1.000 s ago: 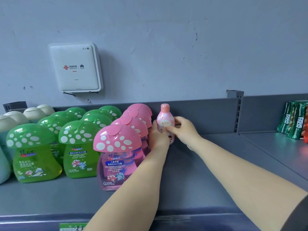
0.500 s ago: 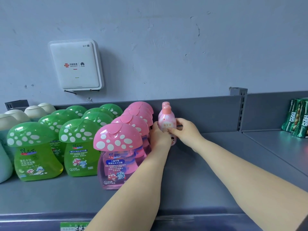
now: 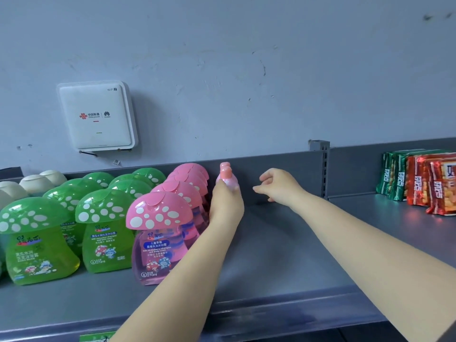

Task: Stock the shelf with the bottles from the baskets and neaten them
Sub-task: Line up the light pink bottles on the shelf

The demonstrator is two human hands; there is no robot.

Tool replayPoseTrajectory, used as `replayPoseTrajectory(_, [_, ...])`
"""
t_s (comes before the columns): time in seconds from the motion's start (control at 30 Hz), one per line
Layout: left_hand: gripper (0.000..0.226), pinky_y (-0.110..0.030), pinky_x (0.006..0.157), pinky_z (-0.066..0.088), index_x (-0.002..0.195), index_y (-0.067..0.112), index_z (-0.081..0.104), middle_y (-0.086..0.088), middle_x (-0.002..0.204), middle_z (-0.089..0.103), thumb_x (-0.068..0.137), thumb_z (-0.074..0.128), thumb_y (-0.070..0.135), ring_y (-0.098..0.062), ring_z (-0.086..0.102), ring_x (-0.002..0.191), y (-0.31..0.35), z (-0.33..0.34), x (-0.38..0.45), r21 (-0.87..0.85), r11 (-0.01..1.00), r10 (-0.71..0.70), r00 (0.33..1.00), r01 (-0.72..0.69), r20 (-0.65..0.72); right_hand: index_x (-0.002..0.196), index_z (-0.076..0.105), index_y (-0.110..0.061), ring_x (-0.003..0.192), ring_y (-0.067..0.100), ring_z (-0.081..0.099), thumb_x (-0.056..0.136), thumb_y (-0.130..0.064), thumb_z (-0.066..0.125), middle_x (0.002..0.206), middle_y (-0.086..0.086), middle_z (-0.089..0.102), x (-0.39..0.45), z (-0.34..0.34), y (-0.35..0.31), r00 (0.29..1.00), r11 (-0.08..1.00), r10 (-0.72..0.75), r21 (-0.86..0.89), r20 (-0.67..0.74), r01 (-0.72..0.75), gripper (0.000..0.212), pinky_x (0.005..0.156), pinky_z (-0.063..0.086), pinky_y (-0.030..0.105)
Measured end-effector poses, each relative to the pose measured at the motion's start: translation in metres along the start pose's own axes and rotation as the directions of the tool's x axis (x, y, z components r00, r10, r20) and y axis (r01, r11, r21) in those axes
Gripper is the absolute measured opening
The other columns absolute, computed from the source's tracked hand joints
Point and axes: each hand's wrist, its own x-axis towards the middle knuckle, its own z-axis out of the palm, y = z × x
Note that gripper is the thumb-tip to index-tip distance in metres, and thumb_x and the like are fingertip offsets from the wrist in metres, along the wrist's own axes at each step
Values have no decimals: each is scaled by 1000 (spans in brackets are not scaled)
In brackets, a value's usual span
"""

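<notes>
- The left hand (image 3: 225,206) is wrapped round the small pink bottle (image 3: 225,180) from the front; its fingers curl about the bottle's body, so only the rounded shoulders and the coral-pink cap show above the knuckles.
- A second coral cap peeps out directly behind the first, but that bottle's body is hidden.
- The small pink bottle stands upright near the back of the shelf (image 3: 283,255), just right of the row of pink mushroom bottles (image 3: 160,233), with the left hand touching that row's right side.
- The right hand (image 3: 278,186) hovers apart from the bottle, to its right, holding nothing; its fingers are loosely curled, thumb and forefinger close together.
- The shelf is smooth grey painted metal with a low upright back panel and a raised front lip; a slotted grey post (image 3: 323,169) splits it from the next bay.
- Left of the pink row stand green mushroom bottles (image 3: 103,233) in several files, translucent, with glossy domed caps dotted in white and printed labels. Cream-capped bottles (image 3: 32,181) sit at the far left.
- In the right bay, shiny foil snack packets (image 3: 424,183), green and red, stand leaning on edge.
- Behind is a scuffed pale blue-grey wall carrying a white square router box (image 3: 97,117) with rounded corners.
- A green tag (image 3: 98,338) shows on the shelf's front edge.
</notes>
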Motion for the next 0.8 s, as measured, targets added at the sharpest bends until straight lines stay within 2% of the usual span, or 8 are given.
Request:
replayPoseTrajectory(0.07, [7,-19,71,41,102,20,42,-14,129,52,97,42,15,-22,43,85,8,-1,-5,47,994,91,995,-94,47,110,58,-11,95,18,59,83,-23,67,100,0,59,-13,-15,2,998,999,-39,-33,-40,37,31,83,53,33])
replayPoseTrajectory(0.13, [16,-19,65,42,107,17,54,-1,129,48,97,42,20,-21,48,90,17,1,-10,117,976,176,981,-185,80,102,59,-14,85,14,57,85,-25,65,91,-4,58,-29,-32,4,992,989,-96,-120,-87,85,21,69,48,23])
replayPoseTrajectory(0.2, [23,-18,72,35,111,15,58,10,108,51,97,41,24,-13,47,93,32,5,-20,237,929,266,957,-285,113,95,57,-17,81,13,53,86,-26,62,82,-9,53,-48,-51,5,978,944,-172,-302,-115,131,14,66,45,25])
replayPoseTrajectory(0.27, [23,-19,69,30,104,13,58,5,94,55,98,40,25,-7,48,82,49,12,-32,323,859,357,917,-397,176,89,54,-20,81,13,50,88,-28,59,79,-12,49,-67,-71,7,963,855,-238,-498,-126,146,10,65,42,27])
replayPoseTrajectory(0.33, [21,-28,71,40,98,12,58,0,98,59,97,42,25,-17,55,84,65,24,-44,318,815,430,873,-485,229,84,50,-21,83,15,51,89,-30,56,83,-10,50,-87,-93,11,950,757,-278,-642,-144,124,12,62,36,27])
replayPoseTrajectory(0.4, [18,-30,69,43,96,13,58,0,99,58,96,44,24,-21,55,82,79,40,-56,326,760,487,825,-562,287,86,49,-21,86,18,53,90,-32,53,89,-7,52,-108,-115,16,941,654,-305,-751,-150,92,13,63,35,27])
replayPoseTrajectory(0.6, [18,-32,70,44,99,10,58,-2,100,58,95,44,21,-23,54,93,115,96,-106,268,571,635,624,-776,456,97,50,-17,99,23,54,92,-28,48,103,0,55,-179,-174,42,956,480,-223,-875,-191,-63,12,67,38,31])
replayPoseTrajectory(0.8, [19,-31,67,35,103,12,59,-7,107,59,93,44,19,-28,54,101,147,156,-188,93,356,770,348,-930,535,105,50,-13,108,24,50,94,-28,46,110,3,53,-271,-218,80,962,319,-33,-915,-270,-246,19,70,35,32])
